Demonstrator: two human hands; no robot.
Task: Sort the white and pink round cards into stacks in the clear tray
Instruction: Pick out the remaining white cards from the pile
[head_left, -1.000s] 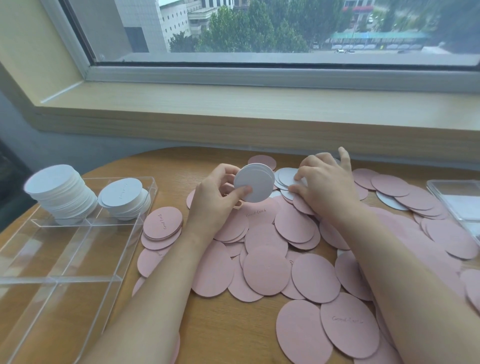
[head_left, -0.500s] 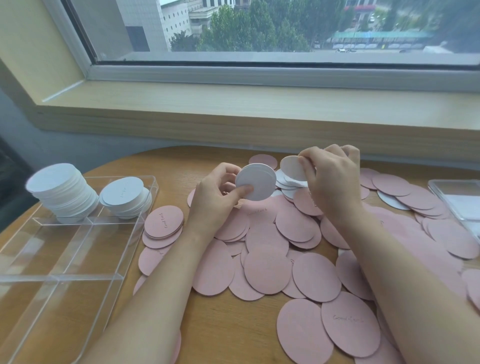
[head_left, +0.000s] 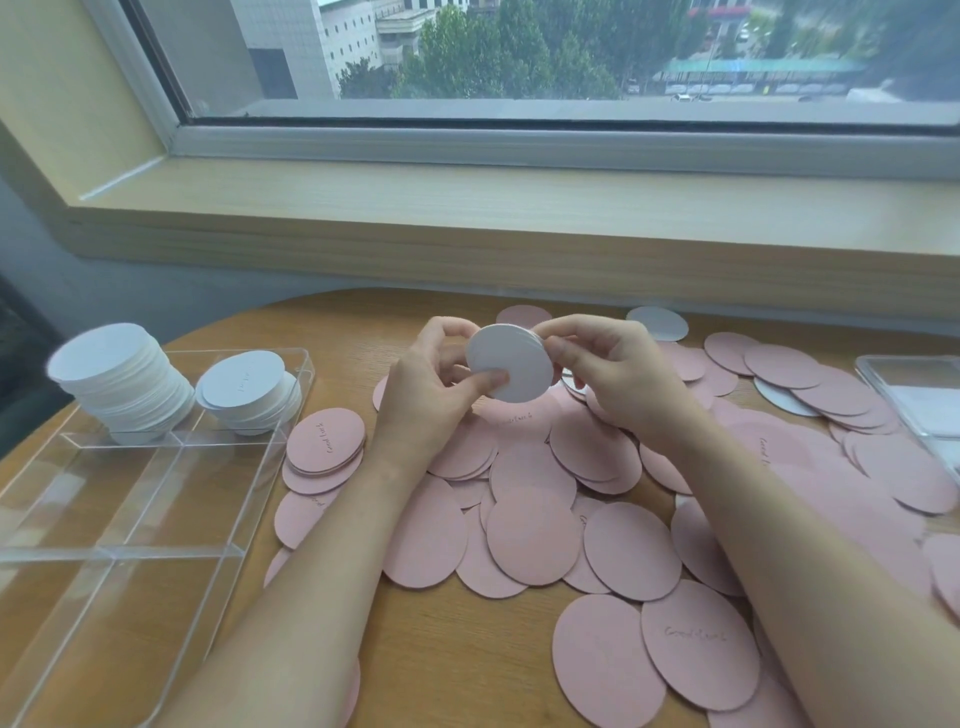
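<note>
1. White cards (head_left: 511, 364): a small packet of them sits pinched in my fingers (head_left: 488, 378), my left hand (head_left: 431, 387) curled round its near edge, thumb across the face.
2. My right hand (head_left: 618, 374) pinches the packet's far edge, squaring it up.
3. Packet hovers well right of the clear tray (head_left: 171, 493), above the pink cards (head_left: 530, 525) spread on the table (head_left: 467, 649).
4. In the tray's far compartments stand two white stacks (head_left: 124, 384).
5. Step, I judge: gathering whites. Next calls for carrying the packet left to the tray and setting it on a white stack without toppling it.
6. Pinks all remain outside the tray.
</note>
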